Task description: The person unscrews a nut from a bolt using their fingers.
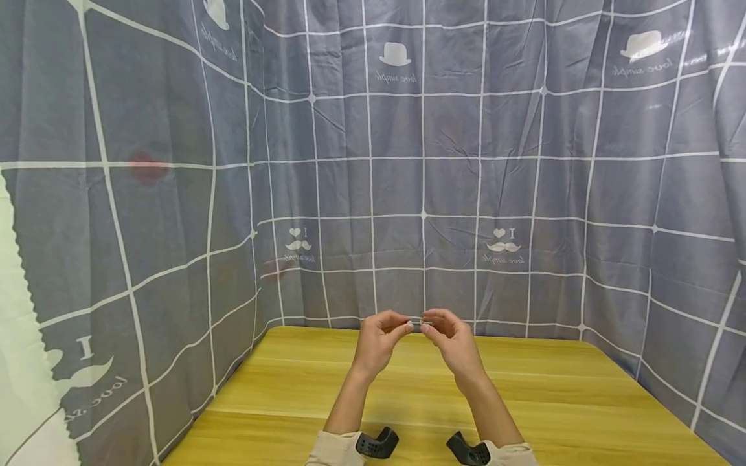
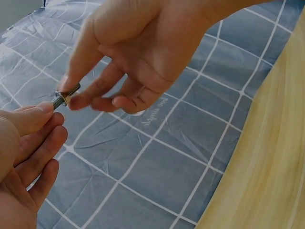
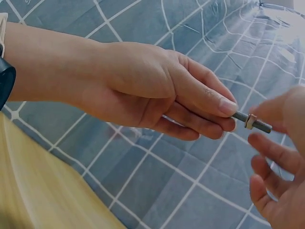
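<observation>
Both hands are raised above the far edge of a yellow wooden table [image 1: 524, 401]. My left hand [image 1: 406, 327] pinches the shank of a thin threaded bolt [image 3: 255, 123] between thumb and fingers and holds it level. A small hex nut [image 3: 250, 121] sits on the thread near the bolt's free end. My right hand [image 1: 427, 325] meets it from the other side. In the left wrist view its thumb and forefinger pinch the nut [image 2: 62, 98], with the bolt [image 2: 71, 90] poking out past them.
A grey curtain [image 1: 425, 162] with a white grid and hat and moustache prints hangs round the table at the back and both sides. Black wrist camera mounts [image 1: 377, 444] show at the bottom edge of the head view.
</observation>
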Action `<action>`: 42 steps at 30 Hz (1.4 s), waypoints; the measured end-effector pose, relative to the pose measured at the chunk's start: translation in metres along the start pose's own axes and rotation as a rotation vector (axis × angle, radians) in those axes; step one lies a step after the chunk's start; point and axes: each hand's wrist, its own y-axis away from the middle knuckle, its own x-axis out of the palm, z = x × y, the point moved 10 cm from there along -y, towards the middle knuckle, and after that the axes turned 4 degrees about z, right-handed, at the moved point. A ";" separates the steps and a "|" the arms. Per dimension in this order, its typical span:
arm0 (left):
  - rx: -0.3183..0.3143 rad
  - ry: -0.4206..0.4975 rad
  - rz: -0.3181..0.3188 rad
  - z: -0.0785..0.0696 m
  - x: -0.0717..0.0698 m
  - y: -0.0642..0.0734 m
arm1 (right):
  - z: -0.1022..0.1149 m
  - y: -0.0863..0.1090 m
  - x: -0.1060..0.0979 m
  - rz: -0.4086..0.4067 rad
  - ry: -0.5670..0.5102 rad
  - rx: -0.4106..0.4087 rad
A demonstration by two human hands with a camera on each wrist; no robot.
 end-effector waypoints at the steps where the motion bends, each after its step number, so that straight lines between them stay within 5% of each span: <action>1: 0.001 -0.001 0.000 0.000 0.000 0.000 | 0.000 0.000 0.000 -0.003 0.000 0.004; 42: 0.001 -0.043 -0.004 0.000 -0.001 0.002 | -0.001 0.001 0.002 -0.011 0.021 0.015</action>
